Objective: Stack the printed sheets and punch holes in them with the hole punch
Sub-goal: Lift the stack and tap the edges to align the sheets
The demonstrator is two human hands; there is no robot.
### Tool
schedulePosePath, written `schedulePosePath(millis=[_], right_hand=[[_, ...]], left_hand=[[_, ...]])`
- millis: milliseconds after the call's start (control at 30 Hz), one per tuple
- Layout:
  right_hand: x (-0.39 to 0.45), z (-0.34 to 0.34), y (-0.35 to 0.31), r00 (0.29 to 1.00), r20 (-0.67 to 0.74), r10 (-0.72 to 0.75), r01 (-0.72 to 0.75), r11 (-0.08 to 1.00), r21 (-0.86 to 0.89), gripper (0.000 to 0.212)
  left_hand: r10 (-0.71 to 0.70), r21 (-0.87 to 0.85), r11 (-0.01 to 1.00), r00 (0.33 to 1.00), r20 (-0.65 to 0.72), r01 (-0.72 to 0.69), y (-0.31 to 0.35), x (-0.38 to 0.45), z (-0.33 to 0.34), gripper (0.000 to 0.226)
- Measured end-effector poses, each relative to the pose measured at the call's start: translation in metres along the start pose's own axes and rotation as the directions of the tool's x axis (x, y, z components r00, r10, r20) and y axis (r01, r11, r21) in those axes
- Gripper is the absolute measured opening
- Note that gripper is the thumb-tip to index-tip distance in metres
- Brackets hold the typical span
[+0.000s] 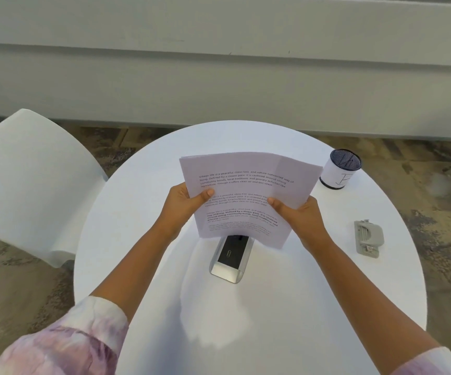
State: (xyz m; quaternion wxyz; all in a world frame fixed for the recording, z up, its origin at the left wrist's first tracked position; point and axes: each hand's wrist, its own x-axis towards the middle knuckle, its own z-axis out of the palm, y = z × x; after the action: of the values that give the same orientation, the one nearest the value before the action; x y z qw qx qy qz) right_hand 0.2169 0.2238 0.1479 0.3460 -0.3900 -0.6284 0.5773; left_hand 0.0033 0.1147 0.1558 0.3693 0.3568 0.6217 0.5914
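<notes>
At far left we see a white chair standing just beside the round white table, its seat edge close to the table's rim. Our left hand is clamped on the left edge of the printed sheets, thumb on the printed face, and our right hand pinches the right edge the same way; the sheets are held tilted above the table's middle, their top edges slightly fanned. Below their lower edge lies a clear box with a black lid, possibly a paper-clip holder. Bare tabletop lies open toward us. Farther right, near the rim, stand a mesh-topped cup and the grey hole punch, well apart from the sheets.
</notes>
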Motion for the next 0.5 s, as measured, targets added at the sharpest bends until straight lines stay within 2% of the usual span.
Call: schedulePosePath(millis=[133,233,300,367,433,500], right_hand=[[-0.001,0.0,0.011,1.0,0.018,-0.004,0.006,0.995,-0.101,0.034],[0.002,-0.003,0.02,0.998,-0.059,0.005,-0.015,0.985,-0.175,0.065],[0.003,-0.005,0.023,0.988,-0.145,0.052,-0.08,0.978,-0.193,0.075],[0.001,-0.004,0.027,0.959,-0.215,0.184,-0.213,0.969,-0.123,0.08],[0.0,-0.002,0.032,0.887,-0.254,0.385,-0.41,0.911,-0.051,0.084],[-0.002,-0.001,0.038,0.801,-0.184,0.57,-0.572,0.819,0.05,0.084]], left_hand=[[-0.011,-0.023,1.0,1.0,-0.009,0.011,-0.008,-0.003,0.002,0.02],[0.007,-0.064,0.998,1.0,-0.025,-0.009,-0.01,-0.002,0.002,0.019],[-0.003,-0.146,0.989,0.998,-0.056,-0.005,-0.012,-0.001,0.001,0.02],[-0.027,-0.276,0.961,0.995,-0.094,0.0,-0.015,0.0,0.002,0.021],[-0.074,-0.405,0.914,0.987,-0.145,0.01,-0.02,0.0,0.004,0.02],[-0.143,-0.483,0.875,0.969,-0.202,0.029,-0.024,-0.003,0.008,0.016]])
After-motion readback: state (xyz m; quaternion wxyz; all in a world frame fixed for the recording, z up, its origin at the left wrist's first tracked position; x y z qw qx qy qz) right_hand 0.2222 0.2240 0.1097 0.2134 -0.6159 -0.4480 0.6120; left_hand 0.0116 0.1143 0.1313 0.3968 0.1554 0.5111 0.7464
